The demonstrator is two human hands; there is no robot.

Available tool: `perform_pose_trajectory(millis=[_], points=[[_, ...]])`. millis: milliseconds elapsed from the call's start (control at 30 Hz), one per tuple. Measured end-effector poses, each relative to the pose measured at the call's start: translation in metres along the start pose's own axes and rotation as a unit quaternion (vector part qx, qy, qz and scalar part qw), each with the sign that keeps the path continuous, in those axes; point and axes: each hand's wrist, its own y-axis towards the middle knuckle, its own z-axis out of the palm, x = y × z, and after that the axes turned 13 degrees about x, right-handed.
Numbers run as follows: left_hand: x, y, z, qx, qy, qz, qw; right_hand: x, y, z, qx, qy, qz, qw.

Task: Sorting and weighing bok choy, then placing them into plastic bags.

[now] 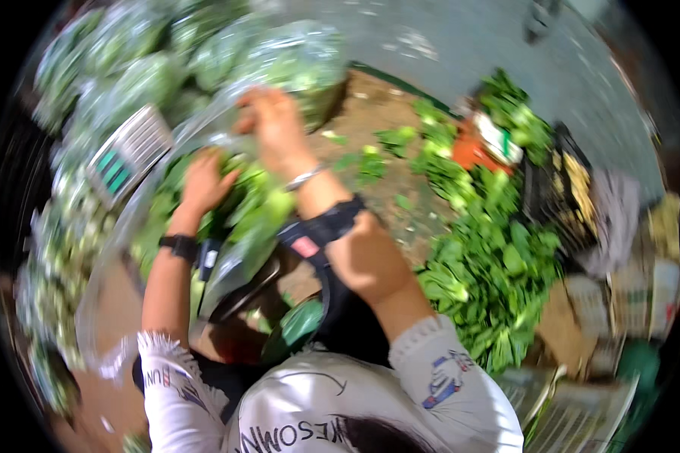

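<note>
My left hand (207, 178) lies on leafy greens (249, 204) inside a large clear plastic bag (113, 272), its fingers spread over the leaves. Above and to the right, my right hand (272, 122) is raised at the bag's upper edge with its fingers curled; blur hides whether it pinches the plastic. A digital scale (130, 153) with a light casing and green buttons stands left of the bag. Beneath the bag shows part of a dark, rounded rim (246, 291).
Packed bags of greens (294, 56) fill the upper left. Loose leafy greens (487, 272) are heaped on the right, beside an orange item (470, 147) and a black bag (549, 192). Plastic crates (583, 407) stand at the lower right. Scattered leaves lie on the brown floor covering (374, 107).
</note>
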Motion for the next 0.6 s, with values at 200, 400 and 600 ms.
perform_pose_trajectory(millis=[200, 400, 600], points=[[0.048, 0.049, 0.088, -0.005, 0.112, -0.035, 0.993, 0.038, 0.037, -0.082, 0.056, 0.114, 0.089, 0.988], [-0.092, 0.020, -0.063, 0.085, 0.034, -0.128, 0.988, 0.090, 0.045, -0.252, 0.217, -0.223, 0.148, 0.939], [-0.286, 0.056, -0.037, 0.001, -0.598, 0.102, 0.795, 0.041, 0.061, -0.629, 0.119, -0.731, 0.378, 0.556]])
